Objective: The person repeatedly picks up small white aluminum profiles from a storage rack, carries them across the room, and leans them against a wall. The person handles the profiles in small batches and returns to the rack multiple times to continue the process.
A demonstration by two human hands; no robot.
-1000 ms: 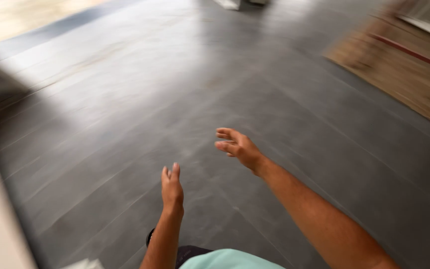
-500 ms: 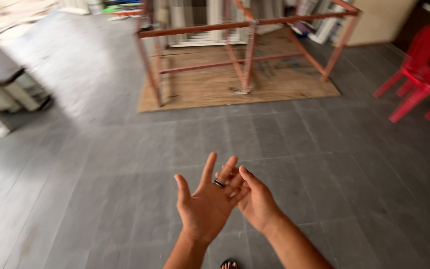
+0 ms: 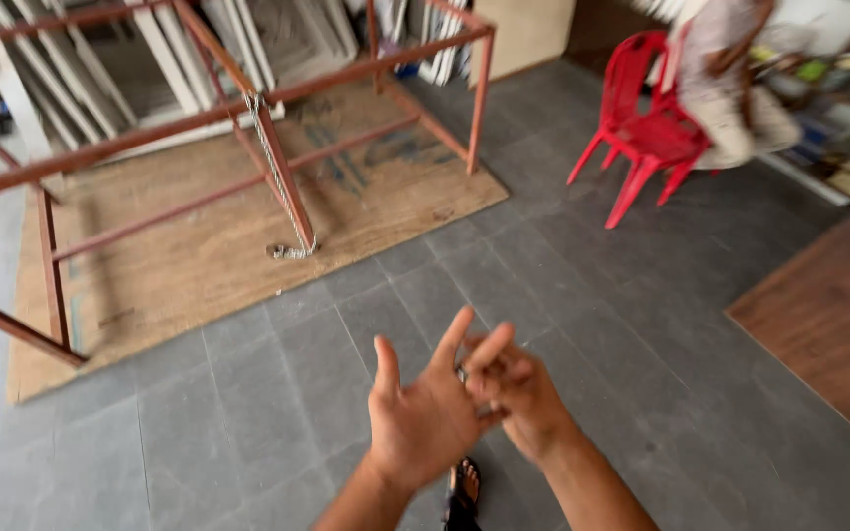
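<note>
The left hand (image 3: 423, 418) is held palm up at about six o'clock, thumb and fingers spread wide. The right hand (image 3: 516, 385) lies against it from the three o'clock side, its fingertips pinched around the ring (image 3: 461, 374) that sits low on one of the left fingers. The step in hand looks like working that ring along the finger; whether it is going on or coming off cannot be told. A next move would seem to call for a firm pinch on the small band and a steady left hand, so it does not slip and drop to the grey tile floor (image 3: 641, 324).

Counted: two hands, one ring. At six o'clock, under the wrists, one sandalled foot (image 3: 462, 489) shows. At eleven o'clock stands one rust-red metal frame (image 3: 277, 167) on one brown board (image 3: 209, 256), with one short chain (image 3: 282, 197) hanging down a leg. Pale panels (image 3: 150, 39) lean behind it, too overlapped to count. At two o'clock are red plastic chairs (image 3: 641, 138), two as far as can be told, and another person (image 3: 735, 88) sits on one. At three o'clock lies one dark wooden sheet (image 3: 828, 315).
</note>
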